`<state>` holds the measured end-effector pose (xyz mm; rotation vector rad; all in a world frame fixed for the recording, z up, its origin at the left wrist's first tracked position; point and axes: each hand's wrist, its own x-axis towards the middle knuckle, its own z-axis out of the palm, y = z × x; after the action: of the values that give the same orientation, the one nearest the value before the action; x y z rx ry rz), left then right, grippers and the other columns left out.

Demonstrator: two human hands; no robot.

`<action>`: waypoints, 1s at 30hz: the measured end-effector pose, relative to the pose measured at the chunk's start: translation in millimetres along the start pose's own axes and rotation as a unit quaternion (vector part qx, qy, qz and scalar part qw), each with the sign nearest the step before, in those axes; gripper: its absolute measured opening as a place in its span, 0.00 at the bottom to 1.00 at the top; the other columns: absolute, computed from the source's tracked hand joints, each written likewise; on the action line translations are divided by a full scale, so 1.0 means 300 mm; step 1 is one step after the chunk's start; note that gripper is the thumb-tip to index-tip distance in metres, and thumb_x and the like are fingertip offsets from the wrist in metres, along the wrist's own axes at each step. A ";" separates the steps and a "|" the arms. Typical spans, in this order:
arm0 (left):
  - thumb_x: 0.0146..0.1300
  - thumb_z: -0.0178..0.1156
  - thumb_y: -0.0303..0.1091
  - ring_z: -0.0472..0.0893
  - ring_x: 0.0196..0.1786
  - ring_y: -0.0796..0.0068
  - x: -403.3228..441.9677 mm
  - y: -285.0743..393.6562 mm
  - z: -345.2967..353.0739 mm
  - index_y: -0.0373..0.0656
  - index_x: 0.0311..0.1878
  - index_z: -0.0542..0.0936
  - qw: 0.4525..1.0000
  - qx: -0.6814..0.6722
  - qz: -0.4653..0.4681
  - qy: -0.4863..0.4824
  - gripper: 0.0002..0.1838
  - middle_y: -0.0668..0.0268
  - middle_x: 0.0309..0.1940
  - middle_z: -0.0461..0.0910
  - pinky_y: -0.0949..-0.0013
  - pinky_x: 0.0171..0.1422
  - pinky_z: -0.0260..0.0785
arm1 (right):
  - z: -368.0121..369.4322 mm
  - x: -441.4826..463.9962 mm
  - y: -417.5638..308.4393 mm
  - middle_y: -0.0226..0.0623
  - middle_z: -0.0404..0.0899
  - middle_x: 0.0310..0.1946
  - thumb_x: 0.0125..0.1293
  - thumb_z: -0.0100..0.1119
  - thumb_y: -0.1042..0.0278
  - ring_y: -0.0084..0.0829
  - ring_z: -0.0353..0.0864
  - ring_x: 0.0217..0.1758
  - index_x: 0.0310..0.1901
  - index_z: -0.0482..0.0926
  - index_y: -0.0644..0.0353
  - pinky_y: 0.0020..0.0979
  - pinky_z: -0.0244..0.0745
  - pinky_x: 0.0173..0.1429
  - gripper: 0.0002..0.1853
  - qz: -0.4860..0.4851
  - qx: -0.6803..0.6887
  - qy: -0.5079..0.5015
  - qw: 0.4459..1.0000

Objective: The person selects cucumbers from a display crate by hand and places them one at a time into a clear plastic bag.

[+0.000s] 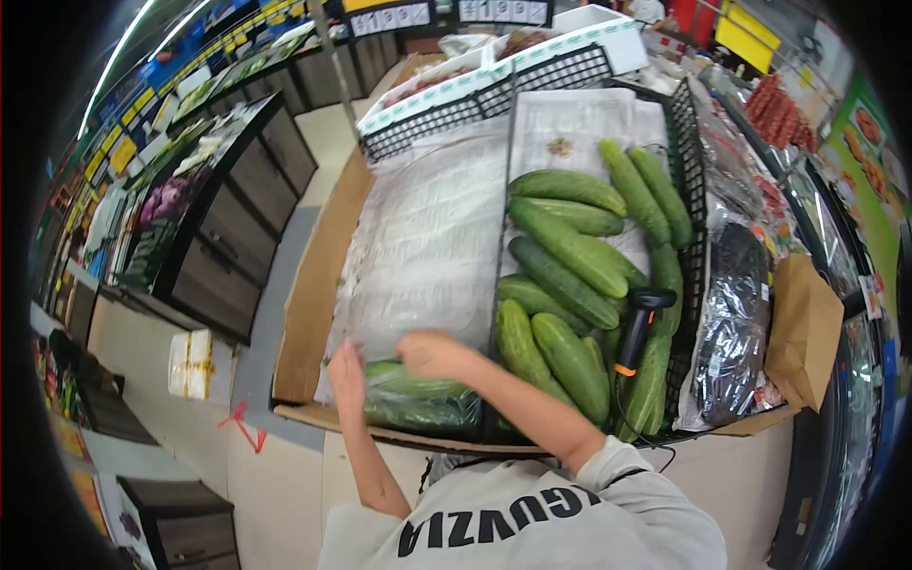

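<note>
bagged cucumbers (413,387) | long axis: left-right | hands (426,352): blurred, can't tell whether pinching

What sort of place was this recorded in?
Most likely a supermarket's produce section: loose cucumbers lie in a black crate, price signs show beyond it, and a stand on the left holds vegetables.

Single head-worn view, wide, facing forward and down, near wrapped produce (427,412).
</note>
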<state>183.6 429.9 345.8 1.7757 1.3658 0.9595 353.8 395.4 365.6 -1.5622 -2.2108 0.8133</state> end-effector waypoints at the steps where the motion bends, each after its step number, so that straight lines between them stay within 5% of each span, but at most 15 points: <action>1: 0.61 0.38 0.41 0.70 0.24 0.73 -0.015 0.051 -0.011 0.34 0.31 0.74 1.000 -0.002 -0.029 0.008 0.20 0.61 0.19 0.70 0.70 0.30 0.61 | 0.044 0.042 -0.002 0.53 0.72 0.23 0.42 0.48 0.70 0.47 0.73 0.27 0.22 0.75 0.65 0.40 0.68 0.31 0.09 0.021 -0.004 -0.023 1.000; 6: 0.62 0.38 0.39 0.63 0.19 0.81 -0.031 -0.015 -0.013 0.35 0.28 0.73 0.995 -0.062 -0.022 0.070 0.18 0.68 0.14 0.63 0.76 0.24 0.56 | 0.119 0.100 -0.038 0.48 0.75 0.26 0.44 0.53 0.63 0.44 0.76 0.31 0.26 0.77 0.64 0.37 0.70 0.34 0.12 0.096 -0.054 -0.019 0.994; 11: 0.61 0.39 0.38 0.60 0.18 0.83 -0.018 -0.010 -0.010 0.35 0.27 0.73 0.997 -0.075 -0.016 0.029 0.18 0.71 0.14 0.61 0.77 0.22 0.52 | 0.144 0.125 -0.035 0.43 0.77 0.31 0.41 0.60 0.58 0.38 0.76 0.37 0.31 0.77 0.61 0.35 0.70 0.38 0.17 0.114 -0.091 -0.096 0.985; 16: 0.61 0.39 0.38 0.58 0.18 0.83 0.005 0.029 -0.003 0.35 0.27 0.73 0.998 -0.061 0.005 -0.021 0.18 0.72 0.13 0.60 0.76 0.22 0.50 | 0.179 0.137 -0.029 0.42 0.75 0.36 0.27 0.70 0.58 0.37 0.75 0.40 0.36 0.74 0.62 0.33 0.69 0.42 0.29 0.130 -0.111 -0.151 0.974; 19: 0.62 0.39 0.39 0.58 0.17 0.85 0.011 0.035 -0.005 0.36 0.25 0.74 0.997 -0.066 0.006 -0.045 0.20 0.73 0.12 0.58 0.79 0.21 0.50 | 0.223 0.142 -0.024 0.44 0.74 0.36 0.21 0.72 0.57 0.39 0.75 0.39 0.34 0.74 0.63 0.33 0.70 0.42 0.32 0.147 -0.072 -0.090 0.982; 30: 0.61 0.40 0.36 0.60 0.19 0.83 0.035 0.014 -0.075 0.33 0.27 0.72 0.995 -0.065 0.041 -0.069 0.17 0.71 0.14 0.61 0.76 0.23 0.52 | 0.150 0.062 -0.025 0.48 0.72 0.32 0.29 0.63 0.64 0.44 0.73 0.35 0.26 0.74 0.65 0.35 0.69 0.38 0.19 0.152 0.029 0.038 0.987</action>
<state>167.8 441.2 362.1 1.7754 1.1278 0.9294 316.7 398.9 333.4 -1.8953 -1.9042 0.8770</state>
